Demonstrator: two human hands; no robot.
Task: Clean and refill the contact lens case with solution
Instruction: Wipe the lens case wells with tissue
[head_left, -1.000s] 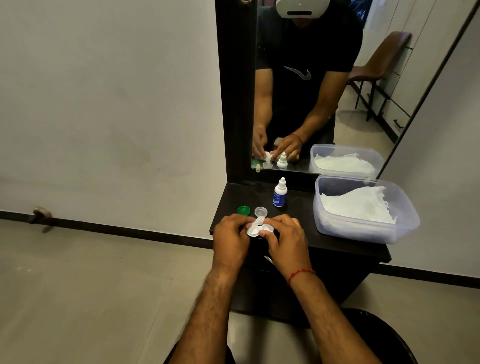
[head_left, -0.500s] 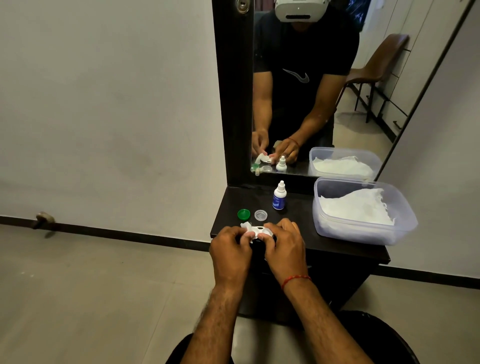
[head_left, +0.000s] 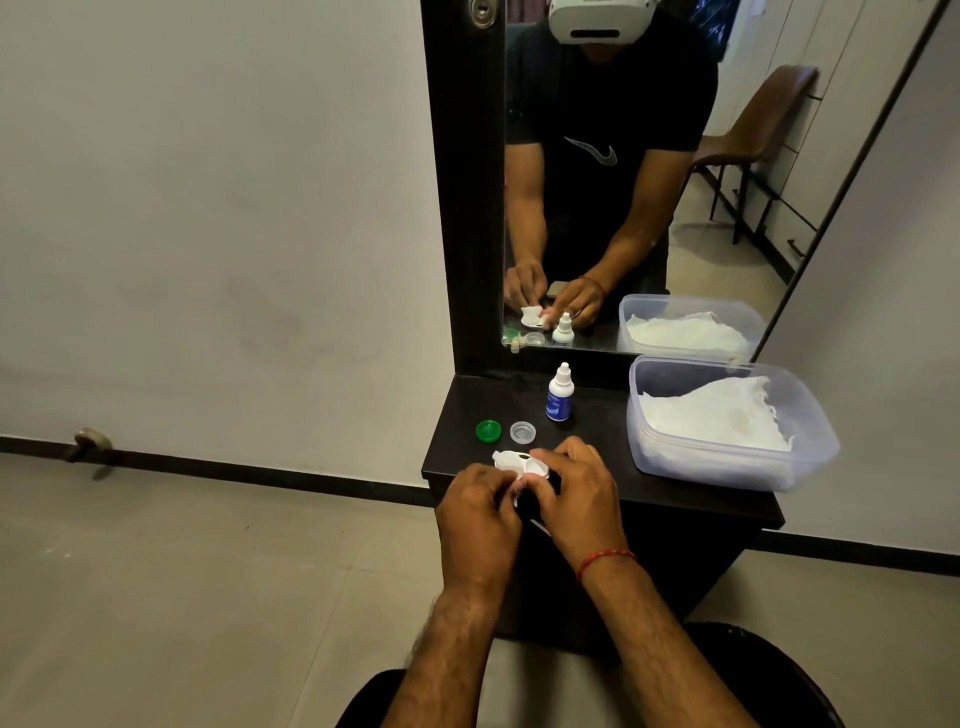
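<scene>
A white contact lens case (head_left: 525, 464) is held over the front edge of the dark shelf (head_left: 670, 496), with a bit of white tissue at its left end. My left hand (head_left: 480, 512) pinches it from the left and my right hand (head_left: 576, 493) grips it from the right; most of the case is hidden by my fingers. Behind them on the shelf lie a green cap (head_left: 488, 431) and a clear cap (head_left: 522, 431). The small white solution bottle (head_left: 560, 395) with a blue label stands upright farther back.
A clear plastic tub (head_left: 727, 457) holding white tissues fills the right side of the shelf. A mirror (head_left: 623, 182) stands at the back and reflects the person, the hands and a brown chair. Floor lies below and to the left.
Both hands drew the case back from beside the caps toward the shelf's front edge. The clear cap, first hidden behind the case, now lies in plain sight next to the green one.
</scene>
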